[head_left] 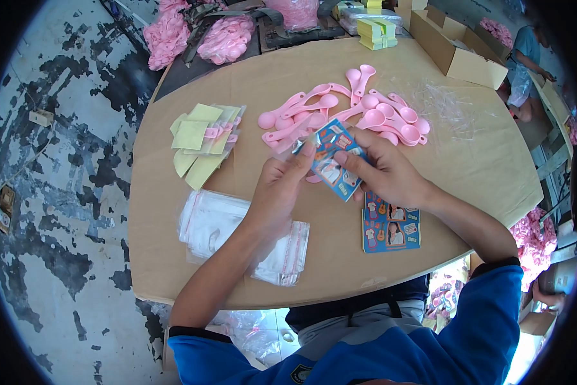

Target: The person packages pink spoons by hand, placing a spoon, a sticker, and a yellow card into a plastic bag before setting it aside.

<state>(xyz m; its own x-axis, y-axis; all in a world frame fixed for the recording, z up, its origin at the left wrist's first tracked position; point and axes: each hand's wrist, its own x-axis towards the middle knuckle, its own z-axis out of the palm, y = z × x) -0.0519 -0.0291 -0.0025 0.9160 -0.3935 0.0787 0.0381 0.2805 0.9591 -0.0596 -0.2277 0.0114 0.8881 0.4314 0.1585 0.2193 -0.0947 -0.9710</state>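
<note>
In front of me, over the table, my right hand point(388, 163) pinches a blue printed card point(332, 168) between thumb and fingers. My left hand point(283, 179) is closed on a clear plastic bag point(291, 145), its thumb right at the card's left edge. Bag and card overlap here. Just beyond both hands lies a loose heap of pink plastic spoons point(372, 119). A stack of the same blue cards point(392, 226) rests below my right hand. Under my left forearm are piled clear plastic bags point(214, 221) with adhesive strips.
At the left of the brown table point(330, 282) sit packed bags with yellow cards point(206, 138) and pink pieces. Crumpled clear plastic point(452, 109) lies right. Behind stand yellow card bundles point(376, 33), an open cardboard box point(458, 51) and bagged pink spoons point(226, 40). Another person point(526, 67) is at far right.
</note>
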